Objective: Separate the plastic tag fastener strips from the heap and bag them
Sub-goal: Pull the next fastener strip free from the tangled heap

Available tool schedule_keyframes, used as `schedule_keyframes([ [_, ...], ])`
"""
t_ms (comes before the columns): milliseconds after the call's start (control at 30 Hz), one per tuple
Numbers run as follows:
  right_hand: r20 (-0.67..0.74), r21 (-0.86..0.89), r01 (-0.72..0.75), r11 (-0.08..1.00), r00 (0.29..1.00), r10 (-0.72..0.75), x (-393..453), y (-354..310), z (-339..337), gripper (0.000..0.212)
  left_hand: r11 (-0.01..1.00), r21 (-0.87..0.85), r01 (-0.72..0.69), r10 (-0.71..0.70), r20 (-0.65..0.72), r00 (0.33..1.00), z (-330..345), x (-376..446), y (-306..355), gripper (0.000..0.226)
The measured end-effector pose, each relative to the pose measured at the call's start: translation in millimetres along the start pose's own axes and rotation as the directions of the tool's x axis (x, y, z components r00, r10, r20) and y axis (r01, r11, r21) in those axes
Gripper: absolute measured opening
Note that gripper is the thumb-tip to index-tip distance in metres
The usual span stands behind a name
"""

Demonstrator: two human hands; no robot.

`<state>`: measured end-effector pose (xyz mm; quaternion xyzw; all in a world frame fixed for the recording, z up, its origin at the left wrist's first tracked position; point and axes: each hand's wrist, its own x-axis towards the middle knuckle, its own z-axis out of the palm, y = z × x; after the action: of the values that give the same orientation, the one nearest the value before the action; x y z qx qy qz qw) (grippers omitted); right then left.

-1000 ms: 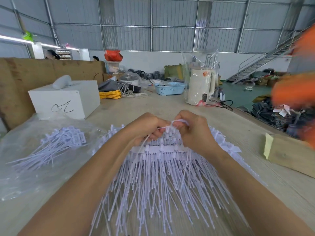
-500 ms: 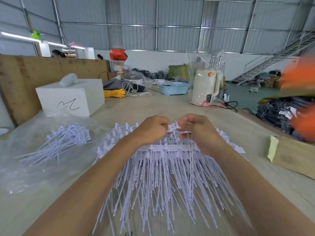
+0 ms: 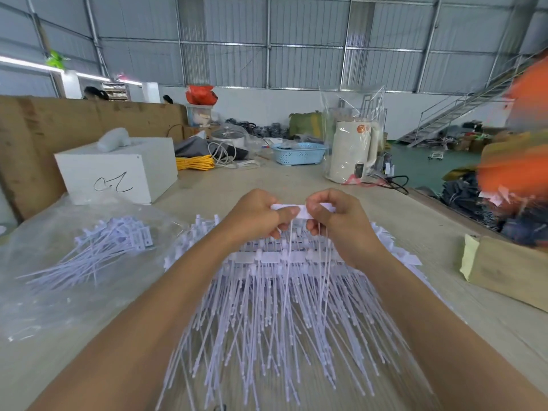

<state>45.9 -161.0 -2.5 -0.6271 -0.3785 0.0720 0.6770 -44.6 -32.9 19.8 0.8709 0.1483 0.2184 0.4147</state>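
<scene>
Left hand (image 3: 255, 213): raised over the heap, fingers curled, pinching one end of a white fastener strip (image 3: 299, 209).
Right hand (image 3: 335, 216): level with the left, fingers curled, pinching the strip's other end; its thin tails hang between the two hands.
Heap of fastener strips (image 3: 284, 307): on the worktop (image 3: 290, 179) beneath both hands, tails fanned toward the person.
Clear plastic bag (image 3: 44, 262): flat on the worktop, left of the heap, with a small bundle of separated strips (image 3: 109, 241); whether they lie in it or on it is unclear.
Blue basket (image 3: 299, 153): far end; contents indistinct.
White kettle (image 3: 353, 149): wrapped in clear film.
Orange shape (image 3: 516, 170): right edge, blurred, unidentifiable.
</scene>
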Motion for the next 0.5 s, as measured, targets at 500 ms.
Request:
schedule_keyframes([
  [500, -0.023, -0.279, 0.170, 0.945, 0.983, -0.184, -7.7, 2.0, 5.8, 0.017, 0.841, -0.506, 0.193, -0.145, 0.133, 0.980, 6.7, -1.6, 2.9, 0.034],
])
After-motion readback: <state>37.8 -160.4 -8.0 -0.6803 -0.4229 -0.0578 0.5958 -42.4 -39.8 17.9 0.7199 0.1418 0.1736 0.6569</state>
